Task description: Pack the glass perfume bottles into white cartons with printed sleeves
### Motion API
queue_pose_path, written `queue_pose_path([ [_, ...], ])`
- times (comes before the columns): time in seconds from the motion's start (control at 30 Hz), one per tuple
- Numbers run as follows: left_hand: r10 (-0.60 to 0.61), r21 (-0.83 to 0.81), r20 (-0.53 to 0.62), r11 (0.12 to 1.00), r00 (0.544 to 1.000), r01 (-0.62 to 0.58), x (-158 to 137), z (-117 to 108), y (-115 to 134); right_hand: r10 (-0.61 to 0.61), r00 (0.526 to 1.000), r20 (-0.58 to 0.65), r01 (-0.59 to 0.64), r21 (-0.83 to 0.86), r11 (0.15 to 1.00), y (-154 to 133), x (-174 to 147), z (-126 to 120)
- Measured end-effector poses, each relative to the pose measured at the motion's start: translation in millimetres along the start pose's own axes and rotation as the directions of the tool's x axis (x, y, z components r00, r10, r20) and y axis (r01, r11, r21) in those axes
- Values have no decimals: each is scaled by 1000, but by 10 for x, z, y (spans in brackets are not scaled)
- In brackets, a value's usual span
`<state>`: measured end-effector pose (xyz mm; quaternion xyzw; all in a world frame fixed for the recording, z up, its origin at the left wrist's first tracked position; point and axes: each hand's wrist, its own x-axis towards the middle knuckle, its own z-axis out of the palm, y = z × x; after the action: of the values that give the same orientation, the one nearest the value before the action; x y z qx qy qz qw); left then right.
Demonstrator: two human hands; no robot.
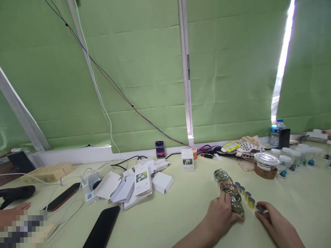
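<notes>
A row of shiny, greenish, round-looking pieces (221, 177) lies on the table at right; what exactly they are I cannot make out. My left hand (219, 212) is closed over the near end of this row, thumb on one side and fingers on the other. Beside the row stands a line of small gold cylinders (251, 203) with grey tops. At the near end of that line, my right hand (278, 224) pinches one more small grey-topped cylinder (260, 208) between thumb and finger.
White cartons (142, 181) lie heaped left of centre, with a single box (188, 162) upright behind. Phones (102, 227) and white cables are at left. A foil-lidded bowl (266, 165), clear cups (285, 162) and a water bottle (275, 132) stand at right. Another person's hand (15, 215) shows far left.
</notes>
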<state>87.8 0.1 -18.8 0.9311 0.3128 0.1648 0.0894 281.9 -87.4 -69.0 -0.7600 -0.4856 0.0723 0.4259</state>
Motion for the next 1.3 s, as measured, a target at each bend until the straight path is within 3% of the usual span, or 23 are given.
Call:
queue_pose_path([
  [0.2,-8,-2,-66,1000,998,8,150,160,34,-31,996,-80,40,114,993,228,95,154],
  [0.33,-25,48,-105,998,994,30,169,152,-8,-134,980,-146,126,-64,990,166,28,132],
  [0.43,-56,40,-127,997,990,61,56,64,-130,-341,908,-243,296,-205,933,-272,-93,84],
  [0.53,-34,58,-135,997,990,42,-132,-62,-328,-564,815,-135,534,-204,820,-979,-61,181],
  [0.67,-41,112,-93,992,995,52,-391,-204,-637,-583,805,115,587,-306,750,-1895,344,629],
  [0.83,-164,83,-103,981,981,173,-716,-311,-1000,-535,831,151,550,-363,752,-2463,923,1302],
  [1.0,-259,26,-134,964,957,265,-964,-419,-1224,-516,838,176,539,-415,733,-2502,1174,1557],
  [1.17,-286,-67,-169,958,943,279,-984,-545,-1234,-546,817,187,564,-458,687,-2408,1229,1506],
  [1.3,-296,-151,-223,952,929,267,-972,-703,-1267,-594,771,228,626,-440,644,-2308,1031,1438],
])
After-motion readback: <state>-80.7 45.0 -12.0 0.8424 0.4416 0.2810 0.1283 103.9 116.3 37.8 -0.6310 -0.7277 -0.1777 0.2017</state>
